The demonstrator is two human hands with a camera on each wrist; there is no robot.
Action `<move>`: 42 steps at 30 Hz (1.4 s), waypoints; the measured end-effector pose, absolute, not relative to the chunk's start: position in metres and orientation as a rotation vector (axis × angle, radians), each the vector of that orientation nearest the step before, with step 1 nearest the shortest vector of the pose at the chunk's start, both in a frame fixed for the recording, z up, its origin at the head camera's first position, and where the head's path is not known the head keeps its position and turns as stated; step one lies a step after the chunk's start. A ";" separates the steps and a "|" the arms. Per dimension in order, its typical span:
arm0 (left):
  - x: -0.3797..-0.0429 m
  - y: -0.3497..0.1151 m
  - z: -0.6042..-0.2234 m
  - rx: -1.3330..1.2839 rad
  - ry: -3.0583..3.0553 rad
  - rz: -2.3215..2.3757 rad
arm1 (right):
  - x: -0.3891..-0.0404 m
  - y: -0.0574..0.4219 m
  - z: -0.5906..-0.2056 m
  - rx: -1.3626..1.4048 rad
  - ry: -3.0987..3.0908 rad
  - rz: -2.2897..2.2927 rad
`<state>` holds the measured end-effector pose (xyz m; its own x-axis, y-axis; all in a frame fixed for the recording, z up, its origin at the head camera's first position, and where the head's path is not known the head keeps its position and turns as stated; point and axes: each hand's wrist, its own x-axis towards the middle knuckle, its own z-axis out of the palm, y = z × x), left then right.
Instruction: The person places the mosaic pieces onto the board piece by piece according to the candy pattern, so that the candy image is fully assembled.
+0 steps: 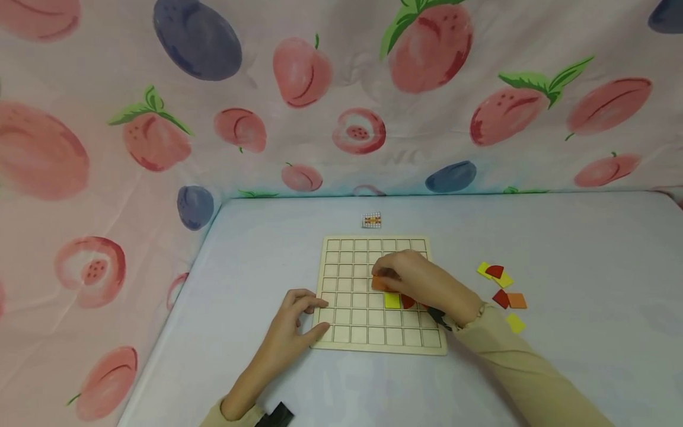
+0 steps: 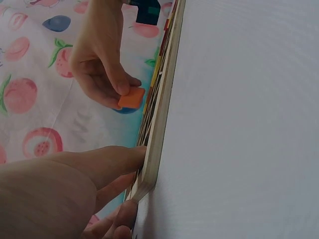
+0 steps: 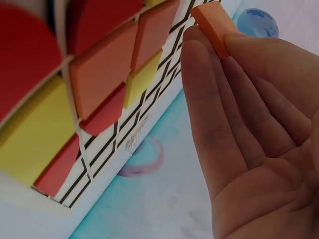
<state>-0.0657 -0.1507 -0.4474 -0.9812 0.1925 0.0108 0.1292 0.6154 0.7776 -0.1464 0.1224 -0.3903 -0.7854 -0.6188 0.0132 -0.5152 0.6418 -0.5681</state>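
Note:
In the head view the right hand [image 1: 413, 279] is over the middle of a pale wooden grid board [image 1: 344, 317]. It pinches an orange square tile [image 2: 131, 98] between thumb and fingertips, seen tilted in the right wrist view. A yellow square tile [image 1: 392, 300] and a red rounded tile [image 1: 408, 302] lie on the board below that hand. More red, yellow and orange tiles [image 3: 104, 69] on the grid show up close in the right wrist view; the arm covers most of them from above. The left hand [image 1: 290, 326] rests its thumb and fingertips, loosely spread, at the board's left edge.
Loose tiles lie right of the board: red quarter-round pieces [image 1: 500, 298], yellow pieces [image 1: 515, 323] and an orange square [image 1: 517, 300]. A small printed pattern card [image 1: 372, 220] lies behind the board on the white table [image 1: 256, 249]. Fruit-print cloth [image 1: 341, 71] hangs behind and at left.

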 end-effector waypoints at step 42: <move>-0.067 -0.151 -0.447 0.279 2.751 1.310 | -0.142 0.130 -0.402 -0.927 2.842 -0.666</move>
<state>-0.0668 -0.1515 -0.4473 -0.9800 0.1987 0.0043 0.1286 0.6174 0.7761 -0.1422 0.1304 -0.4023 -0.8139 -0.5781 0.0584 -0.5439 0.7226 -0.4266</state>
